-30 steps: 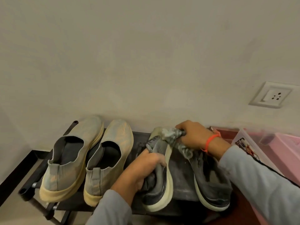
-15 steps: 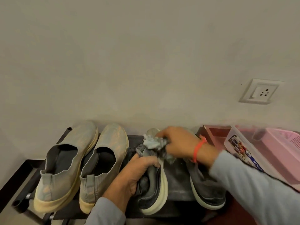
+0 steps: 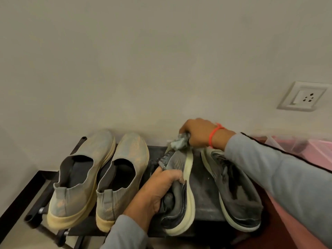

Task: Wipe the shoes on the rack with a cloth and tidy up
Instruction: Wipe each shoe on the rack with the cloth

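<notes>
Well to the left of both hands, a pair of pale grey-green knit slip-on shoes (image 3: 82, 178) with cream soles is stood side by side on the dark metal shoe rack (image 3: 32, 215); the outer one is set close to the rack's open left end, so a sideways nudge from a tipped neighbour could push it off.

The left hand (image 3: 158, 189) is curled round the collar and heel of a dark grey sneaker with a cream sole (image 3: 179, 191), which is tilted onto its side just beside the slip-ons. Only that grip keeps it tilted; if it is loosened, the sneaker is likely to roll against the nearer slip-on.

Beyond it, at the sneaker's toe, the right hand (image 3: 199, 133) is closed on a crumpled grey cloth (image 3: 179, 142), which is pressed to the toe. Hard strokes toward the wall could twist the sneaker out of the left hand's hold, and dirt could merely be smeared by so bunched a cloth.

Under the right forearm the matching dark grey sneaker (image 3: 239, 193) is lying flat on the rack, and could be dragged forward by the grey sleeve (image 3: 280, 177).
</notes>
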